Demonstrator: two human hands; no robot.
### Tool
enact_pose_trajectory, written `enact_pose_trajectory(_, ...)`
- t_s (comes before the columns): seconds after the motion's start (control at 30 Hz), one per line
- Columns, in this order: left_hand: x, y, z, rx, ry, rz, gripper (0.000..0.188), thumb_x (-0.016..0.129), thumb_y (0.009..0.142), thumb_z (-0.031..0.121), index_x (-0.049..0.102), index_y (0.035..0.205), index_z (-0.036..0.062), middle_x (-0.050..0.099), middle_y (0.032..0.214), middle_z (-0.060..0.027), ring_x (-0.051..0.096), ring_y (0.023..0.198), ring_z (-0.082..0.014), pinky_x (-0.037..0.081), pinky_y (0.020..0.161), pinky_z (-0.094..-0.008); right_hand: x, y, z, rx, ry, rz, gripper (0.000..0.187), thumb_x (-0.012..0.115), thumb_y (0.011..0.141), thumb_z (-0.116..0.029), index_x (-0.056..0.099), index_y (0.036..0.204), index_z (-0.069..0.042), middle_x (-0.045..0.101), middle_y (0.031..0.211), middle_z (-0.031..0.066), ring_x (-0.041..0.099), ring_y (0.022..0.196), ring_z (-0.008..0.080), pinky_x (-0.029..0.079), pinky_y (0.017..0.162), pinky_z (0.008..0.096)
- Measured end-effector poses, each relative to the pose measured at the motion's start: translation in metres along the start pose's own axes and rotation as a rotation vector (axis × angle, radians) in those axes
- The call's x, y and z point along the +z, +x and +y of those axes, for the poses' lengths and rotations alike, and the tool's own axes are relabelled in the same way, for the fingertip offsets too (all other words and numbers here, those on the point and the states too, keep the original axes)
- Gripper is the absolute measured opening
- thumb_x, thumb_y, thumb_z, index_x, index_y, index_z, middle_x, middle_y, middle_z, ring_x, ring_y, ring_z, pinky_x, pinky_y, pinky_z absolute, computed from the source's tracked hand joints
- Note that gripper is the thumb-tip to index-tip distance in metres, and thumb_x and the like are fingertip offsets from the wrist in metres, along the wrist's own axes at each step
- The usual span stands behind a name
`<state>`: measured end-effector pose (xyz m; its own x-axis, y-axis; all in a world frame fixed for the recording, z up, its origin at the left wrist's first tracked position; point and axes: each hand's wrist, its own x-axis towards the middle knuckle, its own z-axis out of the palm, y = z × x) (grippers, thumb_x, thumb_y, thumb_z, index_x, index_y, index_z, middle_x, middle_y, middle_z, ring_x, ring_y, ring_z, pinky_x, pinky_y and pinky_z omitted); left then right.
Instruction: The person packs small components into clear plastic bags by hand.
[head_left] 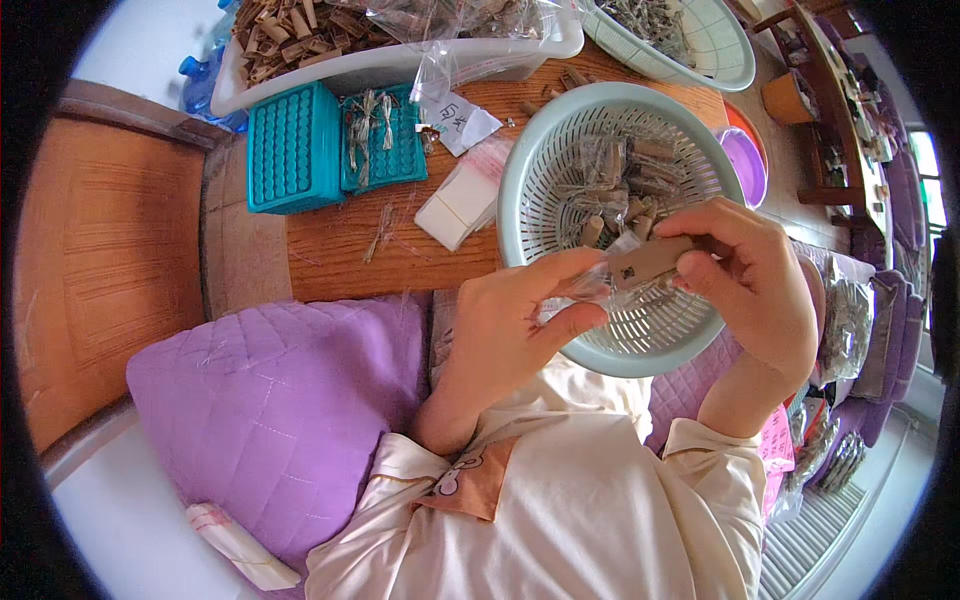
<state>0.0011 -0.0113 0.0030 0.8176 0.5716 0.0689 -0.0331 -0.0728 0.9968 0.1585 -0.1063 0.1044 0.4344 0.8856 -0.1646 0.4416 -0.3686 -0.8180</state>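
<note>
Between my two hands, over a grey-green plastic colander (515, 150), is a flat brown cardboard-like tube (645, 265) with a small dark mark. My right hand (755, 285) pinches its right end between thumb and fingers. A clear plastic bag (588, 284) is pinched in my left hand (520, 320), its mouth against the tube's left end; I cannot tell how far the tube is inside. Beneath my hands, the colander holds several bagged brown pieces (605, 160) and loose brown tubes (592, 232).
A white tub (520, 62) heaped with brown tubes stands at the back, beside a pale green basket (735, 60). Teal racks (295, 150) and a stack of clear bags (455, 212) lie on the wooden table (350, 265). A purple quilted cushion (280, 400) is at my left.
</note>
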Motion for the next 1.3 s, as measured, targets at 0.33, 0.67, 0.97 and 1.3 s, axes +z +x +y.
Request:
enact_pose_trajectory(0.33, -0.002, 0.005, 0.005, -0.206, -0.044, -0.164, 0.04, 0.071, 0.065, 0.022, 0.059, 0.1, 0.0067, 0.063, 0.077, -0.0052, 0.045, 0.049, -0.0053, 0.037, 0.045, -0.0203, 0.0, 0.01, 0.001, -0.271, -0.201, -0.188, 0.019, 0.062, 0.065, -0.006, 0.058, 0.083, -0.002, 0.058, 0.074, 0.012, 0.057, 0.064, 0.0273, 0.045, 0.058, 0.0325)
enact_pose_trajectory(0.67, 0.0, 0.009, -0.019, -0.162, -0.46, -0.153, 0.034, 0.067, 0.07, 0.01, 0.056, 0.1, -0.0001, 0.059, 0.081, 0.0016, 0.045, 0.064, -0.0011, 0.038, 0.054, -0.0168, 0.025, 0.025, 0.009, -0.365, -0.188, -0.074, 0.016, 0.065, 0.063, -0.006, 0.055, 0.076, -0.003, 0.055, 0.071, 0.0087, 0.056, 0.063, 0.0253, 0.044, 0.056, 0.0329)
enact_pose_trajectory(0.97, -0.003, 0.012, -0.024, -0.159, -0.865, -0.173, 0.034, 0.062, 0.078, 0.009, 0.049, 0.106, -0.0041, 0.057, 0.091, -0.004, 0.052, 0.079, -0.0058, 0.044, 0.066, -0.018, 0.042, 0.026, 0.023, -0.516, -0.217, 0.089, 0.022, 0.066, 0.064, -0.01, 0.063, 0.085, -0.009, 0.055, 0.072, 0.0065, 0.056, 0.067, 0.0226, 0.046, 0.066, 0.0333)
enact_pose_trajectory(1.3, -0.005, 0.01, -0.021, -0.125, -0.803, -0.001, 0.035, 0.061, 0.078, 0.008, 0.049, 0.108, -0.0057, 0.058, 0.095, -0.0092, 0.056, 0.081, -0.0089, 0.046, 0.066, -0.0191, 0.056, 0.014, 0.031, -0.587, -0.306, 0.128, 0.03, 0.069, 0.061, -0.018, 0.063, 0.09, -0.012, 0.057, 0.094, 0.0028, 0.046, 0.099, 0.0248, 0.032, 0.089, 0.0443)
